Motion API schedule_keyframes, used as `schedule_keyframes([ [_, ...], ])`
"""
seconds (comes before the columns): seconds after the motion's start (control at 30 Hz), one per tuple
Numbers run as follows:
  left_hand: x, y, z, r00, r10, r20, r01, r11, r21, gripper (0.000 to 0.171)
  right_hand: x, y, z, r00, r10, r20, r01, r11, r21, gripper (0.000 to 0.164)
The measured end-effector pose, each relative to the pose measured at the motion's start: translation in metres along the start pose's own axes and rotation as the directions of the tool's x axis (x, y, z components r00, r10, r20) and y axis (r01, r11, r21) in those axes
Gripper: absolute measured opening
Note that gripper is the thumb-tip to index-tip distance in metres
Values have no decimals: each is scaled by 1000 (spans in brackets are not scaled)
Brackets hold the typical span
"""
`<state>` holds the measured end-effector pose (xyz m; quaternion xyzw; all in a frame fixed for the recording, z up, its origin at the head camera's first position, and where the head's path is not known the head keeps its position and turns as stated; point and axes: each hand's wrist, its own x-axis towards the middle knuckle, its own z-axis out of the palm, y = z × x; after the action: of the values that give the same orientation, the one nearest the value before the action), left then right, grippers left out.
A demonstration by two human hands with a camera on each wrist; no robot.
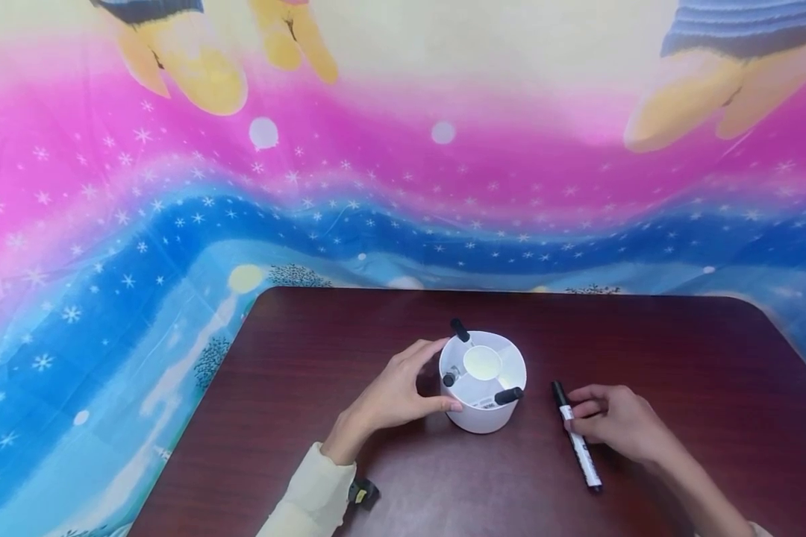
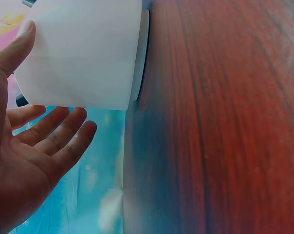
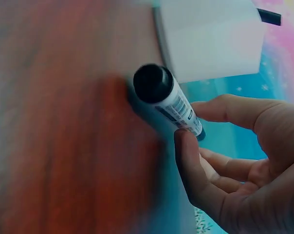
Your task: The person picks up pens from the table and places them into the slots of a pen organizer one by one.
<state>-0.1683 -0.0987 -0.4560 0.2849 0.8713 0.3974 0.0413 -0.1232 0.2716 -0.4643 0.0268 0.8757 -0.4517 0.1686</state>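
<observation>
A round white pen holder (image 1: 483, 419), with a circular middle section and dividers, stands upright on the table. Three black-ended pens or markers lean in its outer compartments, one of them a black marker end (image 1: 508, 396). My left hand (image 1: 399, 388) is spread at the holder's left side, thumb at the near rim and index finger at the far rim. In the left wrist view its fingers (image 2: 64, 136) are fairly straight and the palm is off the wall. Right of the holder, my right hand (image 1: 621, 424) pinches a white marker (image 1: 580, 447) with black ends between thumb and fingers.
The dark red wooden table (image 1: 309, 335) has rounded far corners. Behind it hangs a pink and blue patterned cloth (image 1: 376, 186). A small black device (image 1: 363, 493) is at the left sleeve (image 1: 316, 488).
</observation>
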Motion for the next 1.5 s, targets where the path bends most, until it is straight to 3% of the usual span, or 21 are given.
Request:
schedule_keyframes([
  [0.5, 2, 0, 1, 1000, -5, -1, 5, 1000, -4, 98, 0, -25, -20, 990, -105, 94, 89, 983, 163, 62],
  [0.77, 2, 1, 1, 1000, 1, -4, -1, 1000, 2, 98, 0, -38, -27, 979, -188, 77, 172, 969, 177, 65],
  [1.1, 1, 1, -1, 1000, -10, -9, 10, 1000, -9, 103, 1, -57, -35, 965, -262, 3, 256, 944, 209, 59],
  [1.33, 1, 0, 0, 1000, -3, -7, 3, 1000, 6, 94, 2, -76, -46, 944, -314, -107, 331, 909, 252, 53],
  [1.5, 0, 0, 0, 1000, -6, -7, 6, 1000, 5, 94, 2, -88, -48, 929, -329, -171, 364, 897, 252, 59],
])
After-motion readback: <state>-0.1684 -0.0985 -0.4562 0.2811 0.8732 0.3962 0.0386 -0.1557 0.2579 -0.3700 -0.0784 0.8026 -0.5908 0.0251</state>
